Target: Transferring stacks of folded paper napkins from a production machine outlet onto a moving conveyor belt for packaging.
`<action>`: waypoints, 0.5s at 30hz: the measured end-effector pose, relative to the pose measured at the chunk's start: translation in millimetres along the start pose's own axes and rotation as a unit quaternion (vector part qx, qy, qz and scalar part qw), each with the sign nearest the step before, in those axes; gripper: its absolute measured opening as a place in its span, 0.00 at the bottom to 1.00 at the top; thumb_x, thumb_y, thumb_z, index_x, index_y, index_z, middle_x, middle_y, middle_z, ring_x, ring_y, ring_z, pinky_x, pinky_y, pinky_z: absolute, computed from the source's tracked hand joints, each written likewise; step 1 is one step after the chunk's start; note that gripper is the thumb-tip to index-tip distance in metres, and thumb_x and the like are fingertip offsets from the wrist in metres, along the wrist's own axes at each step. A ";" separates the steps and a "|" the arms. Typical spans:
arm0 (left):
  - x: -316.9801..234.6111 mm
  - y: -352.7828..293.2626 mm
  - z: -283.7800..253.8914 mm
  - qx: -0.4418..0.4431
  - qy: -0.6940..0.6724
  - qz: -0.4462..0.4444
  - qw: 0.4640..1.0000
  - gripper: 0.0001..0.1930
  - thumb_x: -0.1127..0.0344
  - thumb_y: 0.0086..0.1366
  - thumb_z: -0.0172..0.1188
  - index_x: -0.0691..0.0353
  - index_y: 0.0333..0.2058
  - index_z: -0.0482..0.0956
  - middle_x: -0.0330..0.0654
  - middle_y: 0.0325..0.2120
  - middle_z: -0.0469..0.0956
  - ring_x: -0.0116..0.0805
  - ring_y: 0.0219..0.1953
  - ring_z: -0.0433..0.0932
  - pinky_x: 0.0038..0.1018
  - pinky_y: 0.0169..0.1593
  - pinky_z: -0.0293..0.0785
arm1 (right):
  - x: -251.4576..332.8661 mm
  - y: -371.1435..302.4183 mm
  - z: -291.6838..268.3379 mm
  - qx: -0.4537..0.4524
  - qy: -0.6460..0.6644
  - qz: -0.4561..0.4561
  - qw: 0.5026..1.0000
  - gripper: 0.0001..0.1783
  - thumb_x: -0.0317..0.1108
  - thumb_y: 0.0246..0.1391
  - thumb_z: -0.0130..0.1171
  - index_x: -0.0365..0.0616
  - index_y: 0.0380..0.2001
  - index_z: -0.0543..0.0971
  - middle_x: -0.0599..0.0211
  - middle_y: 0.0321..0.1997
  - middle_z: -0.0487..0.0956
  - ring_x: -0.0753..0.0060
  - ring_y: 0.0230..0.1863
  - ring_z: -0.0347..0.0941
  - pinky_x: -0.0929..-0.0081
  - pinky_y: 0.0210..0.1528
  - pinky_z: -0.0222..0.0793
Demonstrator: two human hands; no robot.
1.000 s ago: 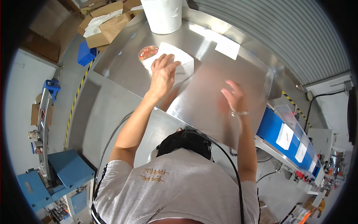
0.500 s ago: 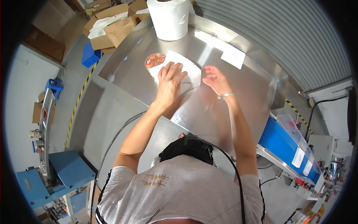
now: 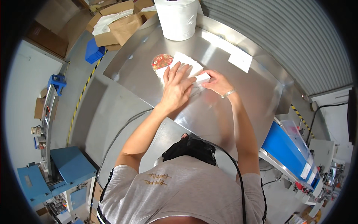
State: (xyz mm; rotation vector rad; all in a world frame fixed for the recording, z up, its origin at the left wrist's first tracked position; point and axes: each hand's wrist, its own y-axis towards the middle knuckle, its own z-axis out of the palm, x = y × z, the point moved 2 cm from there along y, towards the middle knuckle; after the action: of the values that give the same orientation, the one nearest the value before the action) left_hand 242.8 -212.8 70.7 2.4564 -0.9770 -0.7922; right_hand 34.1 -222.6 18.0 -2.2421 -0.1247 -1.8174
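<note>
Down on the stainless steel table (image 3: 238, 108), both hands at one white foam block (image 3: 185, 64). Left hand (image 3: 176, 87) laid flat on top of the white foam block, fingers spread and pointing away from the body, palm pressing down, nothing gripped inside it. Right hand (image 3: 218, 83) at the block's right end, fingers curled against the narrow white edge there, thumb side hidden, so whether pinching or only pushing cannot be told; thin metal bracelet (image 3: 228, 93) around that wrist. Block itself resting on the table a little left of centre, partly covered by the left hand, far corner and right end showing. Just beside its left corner, touching or nearly so, a round disc with a red patterned face (image 3: 161, 61), lying flat. Farther back, a large white roll (image 3: 176, 16) standing upright at the table's far edge, well apart from the hands. To the right of the hands, a flat white paper sheet (image 3: 240, 61) lying alone on the steel. Beyond the table's far left corner, brown cardboard boxes (image 3: 121, 26) with white paper in them, and a small blue bin (image 3: 94, 52) on the floor. At the lower right, a blue-sided machine (image 3: 285, 149); at the lower left, a blue cabinet (image 3: 71, 166).
</note>
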 end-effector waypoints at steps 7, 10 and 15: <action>55.3 30.3 -4.8 0.123 0.060 -0.198 0.970 0.47 0.40 0.46 0.67 0.67 0.57 0.62 0.60 0.57 0.61 0.56 0.63 0.54 0.49 0.63 0.47 | -7.7 -30.2 -4.6 -0.025 0.029 -0.009 0.999 0.22 0.32 0.52 0.62 0.35 0.49 0.71 0.62 0.44 0.77 0.75 0.45 0.73 0.78 0.48 0.68; 46.4 36.8 -15.5 0.161 0.094 -0.182 0.966 0.48 0.33 0.46 0.63 0.68 0.56 0.64 0.60 0.57 0.63 0.56 0.63 0.56 0.46 0.63 0.49 | -25.4 -72.9 -23.2 -0.119 0.177 0.036 0.976 0.20 0.34 0.58 0.57 0.36 0.50 0.70 0.66 0.47 0.76 0.78 0.48 0.71 0.78 0.51 0.67; 23.0 32.4 -0.2 0.168 0.132 -0.141 0.967 0.55 0.31 0.44 0.64 0.67 0.61 0.58 0.60 0.57 0.62 0.55 0.64 0.54 0.47 0.65 0.45 | -69.7 -164.4 -59.6 -0.300 0.124 0.161 0.932 0.17 0.41 0.56 0.60 0.36 0.37 0.73 0.67 0.32 0.77 0.82 0.35 0.70 0.79 0.38 0.67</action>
State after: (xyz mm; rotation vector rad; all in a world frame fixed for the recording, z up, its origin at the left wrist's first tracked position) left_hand 240.4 -251.4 79.6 2.9464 -0.7182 -0.3824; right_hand -74.3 -72.4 -15.3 -2.1616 0.9072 -2.1145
